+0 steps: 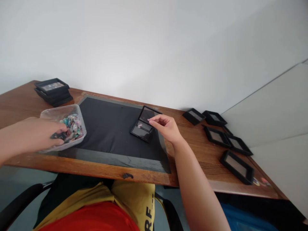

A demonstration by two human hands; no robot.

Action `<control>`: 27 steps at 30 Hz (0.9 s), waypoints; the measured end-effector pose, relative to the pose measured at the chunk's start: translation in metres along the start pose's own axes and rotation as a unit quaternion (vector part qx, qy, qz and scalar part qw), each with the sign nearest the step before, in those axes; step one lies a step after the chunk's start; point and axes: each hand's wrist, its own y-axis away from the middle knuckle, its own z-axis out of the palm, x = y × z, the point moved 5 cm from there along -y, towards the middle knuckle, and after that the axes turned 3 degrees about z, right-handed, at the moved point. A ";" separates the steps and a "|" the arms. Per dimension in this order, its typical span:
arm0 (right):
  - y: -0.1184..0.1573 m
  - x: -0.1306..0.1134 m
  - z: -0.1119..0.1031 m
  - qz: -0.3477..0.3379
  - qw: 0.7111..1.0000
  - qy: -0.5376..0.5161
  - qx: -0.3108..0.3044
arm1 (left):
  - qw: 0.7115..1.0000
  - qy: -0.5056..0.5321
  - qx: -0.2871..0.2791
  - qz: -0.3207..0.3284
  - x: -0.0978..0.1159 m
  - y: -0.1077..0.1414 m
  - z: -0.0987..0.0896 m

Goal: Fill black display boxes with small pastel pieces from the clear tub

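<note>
My left hand [45,133] reaches into a clear plastic tub [83,130] of small, shiny, multicoloured pieces [73,126]. Its thumb and fingers are apart among the pieces; whether they touch one is hard to see. My right hand [167,126] is closed in a pinch, a tiny pale piece just showing at the fingertips. Right below those fingertips lies a small black hinged case [141,130], its lid [148,114] raised. A shiny round bit [140,126] rests inside the case, which sits on a black mat [106,128].
A stack of black cases [53,91] stands at the back left, the top one showing pieces through its window. Several more black windowed cases [237,166] are spread along the right side of the wooden table [190,141]. A wall rises behind the table.
</note>
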 end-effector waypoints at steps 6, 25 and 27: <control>0.001 0.000 0.002 -0.002 1.000 0.017 -0.018 | 0.984 -0.152 -0.082 -0.034 0.017 -0.013 0.001; -0.001 0.004 -0.006 0.000 1.000 0.011 0.005 | 0.991 -0.125 0.032 -0.048 0.023 -0.015 -0.005; -0.003 0.006 -0.007 -0.001 1.000 0.009 0.008 | 0.991 -0.120 0.019 -0.049 0.026 -0.015 -0.002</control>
